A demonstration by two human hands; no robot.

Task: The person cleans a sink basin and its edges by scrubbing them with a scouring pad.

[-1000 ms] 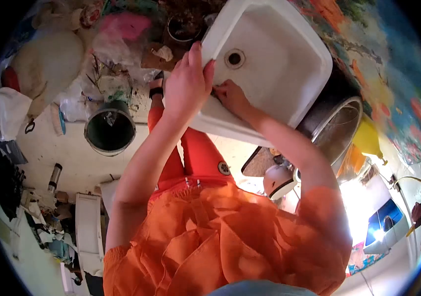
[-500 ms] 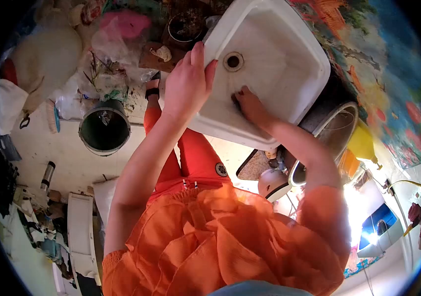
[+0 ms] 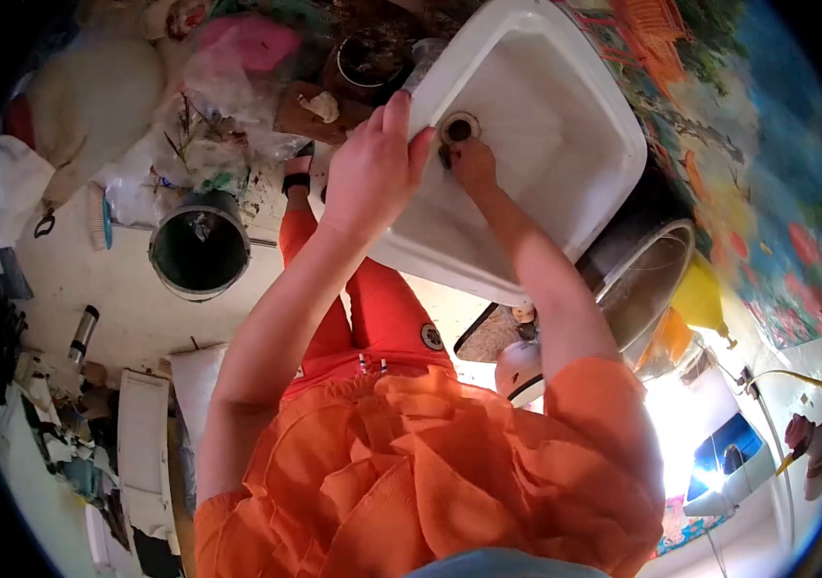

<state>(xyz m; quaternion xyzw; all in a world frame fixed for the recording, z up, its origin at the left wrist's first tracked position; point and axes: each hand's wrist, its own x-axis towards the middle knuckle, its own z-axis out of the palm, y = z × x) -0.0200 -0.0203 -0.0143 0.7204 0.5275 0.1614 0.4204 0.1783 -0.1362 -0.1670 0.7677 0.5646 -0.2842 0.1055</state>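
A white sink (image 3: 565, 125) with a round drain hole (image 3: 459, 127) is tilted in front of me. My left hand (image 3: 370, 173) grips its left rim, with the thumb over the edge. Inside the basin, my right hand (image 3: 472, 164) is closed against the surface just below the drain. A small dark thing (image 3: 445, 156) shows at its fingertips, too covered to name.
A dark bucket (image 3: 200, 247) stands on the floor at left, near a brush (image 3: 100, 217) and plastic bags (image 3: 223, 91). Right of the sink are a metal tub (image 3: 647, 279) and a yellow bottle (image 3: 705, 294). A painted wall (image 3: 768, 173) rises behind.
My right hand has moved up and left across the basin, to the drain's edge. My left hand keeps its hold on the rim, slightly lower.
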